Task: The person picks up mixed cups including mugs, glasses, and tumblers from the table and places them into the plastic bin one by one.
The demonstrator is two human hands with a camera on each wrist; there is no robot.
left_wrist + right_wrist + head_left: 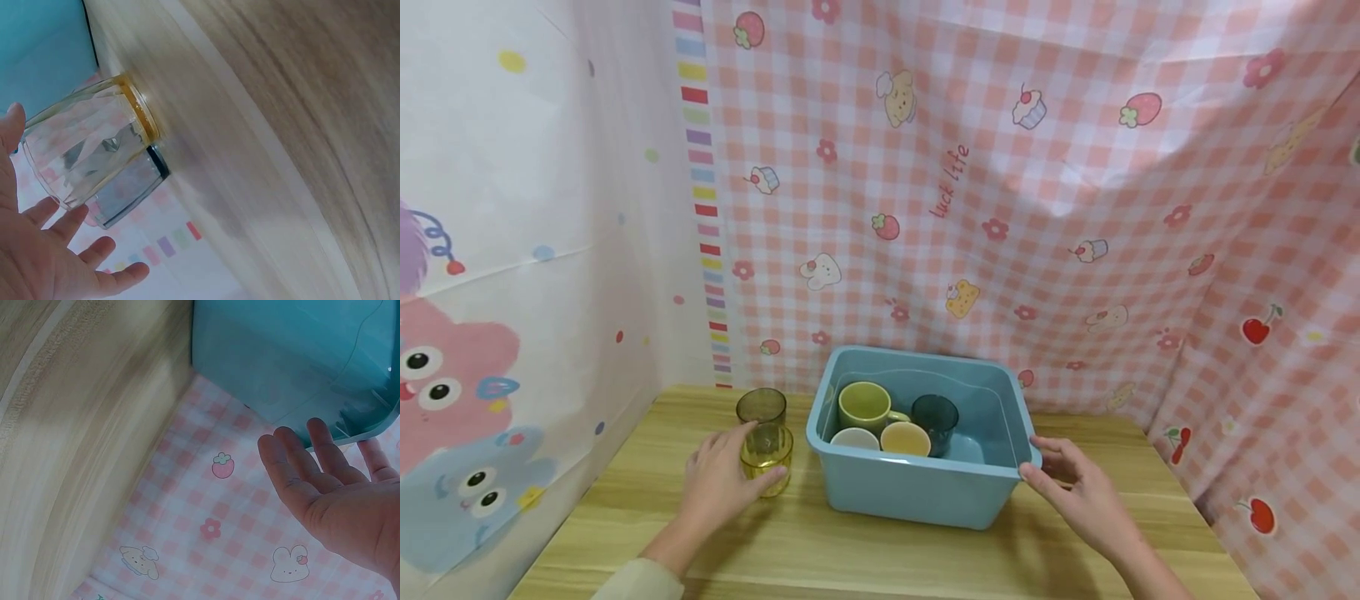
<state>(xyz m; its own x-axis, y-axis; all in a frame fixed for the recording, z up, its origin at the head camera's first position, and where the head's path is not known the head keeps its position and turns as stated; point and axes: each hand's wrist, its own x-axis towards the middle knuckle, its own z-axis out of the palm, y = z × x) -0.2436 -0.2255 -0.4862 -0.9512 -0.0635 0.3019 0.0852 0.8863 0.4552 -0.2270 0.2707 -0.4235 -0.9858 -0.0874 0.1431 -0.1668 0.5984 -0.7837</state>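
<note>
In the head view my left hand [718, 475] is at a clear yellow glass [767, 450] on the wooden table. The left wrist view shows the fingers spread and fairly straight around the rim of the yellow glass [87, 147], thumb on the opposite side. Directly behind stands a dark brownish glass [762, 404]. My right hand [1078, 492] touches the right front corner of a blue plastic bin [917, 487], its fingers extended beside the outer wall. Inside the bin are a green mug [865, 404], a dark glass [936, 421], a white cup [855, 438] and a yellowish cup [906, 438].
A pink checked cloth [850, 192] hangs behind the table [760, 558], with a white cartoon-printed sheet [550, 275] on the left. The bin stands near the table's back edge, a short way right of the two loose glasses.
</note>
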